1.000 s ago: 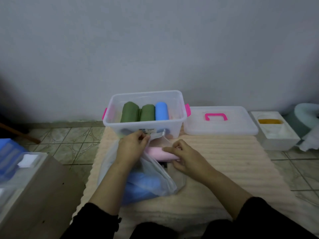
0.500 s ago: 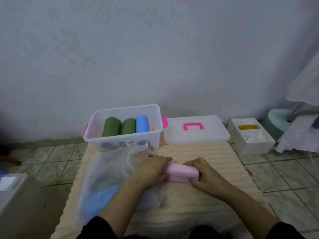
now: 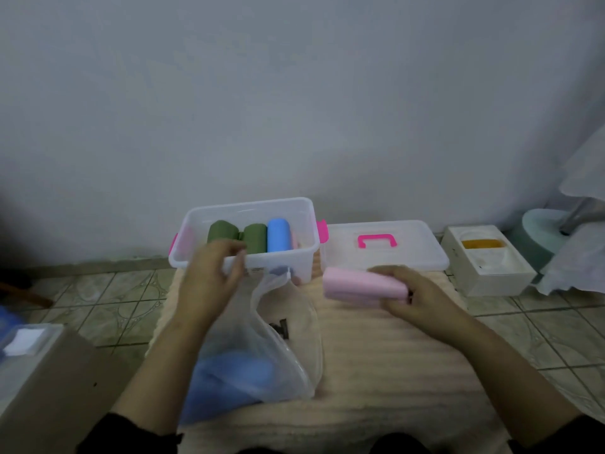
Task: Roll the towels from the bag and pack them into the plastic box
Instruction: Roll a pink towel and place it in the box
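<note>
A clear plastic box with pink latches stands at the far edge of a cream mat. Inside lie two green rolled towels and a blue rolled towel. My right hand grips a folded pink towel, held just above the mat in front of the box's lid. My left hand hovers over the near wall of the box with its fingers apart, holding nothing. A clear plastic bag lies on the mat below my left hand, with blue towels inside.
The box's clear lid with a pink handle lies right of the box. A white container with something yellow in it stands further right. A brown cardboard box sits at the lower left. Tiled floor surrounds the mat.
My right hand has carried the pink towel out of the bag and to the right. My left hand has let go of the towel and risen towards the box.
</note>
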